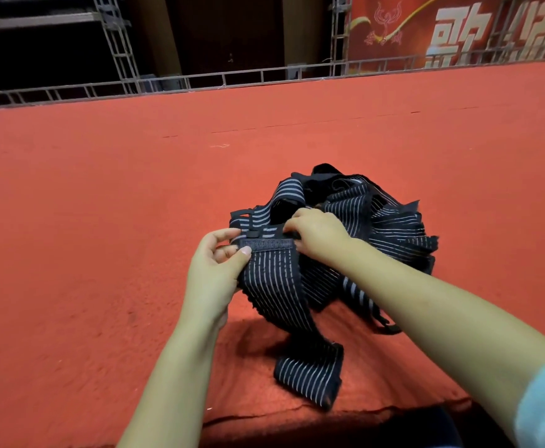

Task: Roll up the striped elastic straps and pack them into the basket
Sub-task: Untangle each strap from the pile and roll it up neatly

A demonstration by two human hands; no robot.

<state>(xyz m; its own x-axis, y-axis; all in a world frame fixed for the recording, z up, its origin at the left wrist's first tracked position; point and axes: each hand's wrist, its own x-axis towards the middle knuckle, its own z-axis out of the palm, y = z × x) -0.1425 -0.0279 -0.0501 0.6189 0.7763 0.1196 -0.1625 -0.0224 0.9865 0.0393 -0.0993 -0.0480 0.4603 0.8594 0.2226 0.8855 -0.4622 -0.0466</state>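
The step in hand looks like the very start of a roll. Both hands are together on one end of a striped elastic strap (276,279), lifted a little above the red carpeted surface (103,221). The left hand (214,270) pinches the strap's edge between thumb and fingers just beside the dark fastener patch (267,244) sewn across that end. The right hand (318,234) has its fingers curled over the other side of the same patch, at about three o'clock from the left hand. From there the strap hangs toward six o'clock, and its loose tail (308,373) lies folded on the carpet near the front edge.

The next move, as I judge it, calls for turning the patch end over on itself and winding tightly while keeping tension, so the elastic does not spring open. The free length must first come clear of the tangled heap (378,221) lying at one o'clock from the hands, or the roll will drag other straps along.

Counted: two hands, one strap in the grip. The heap holds several more straps, but they overlap too much to number. No finished rolls are visible. No basket shows in view, so where the roll must go cannot be told.
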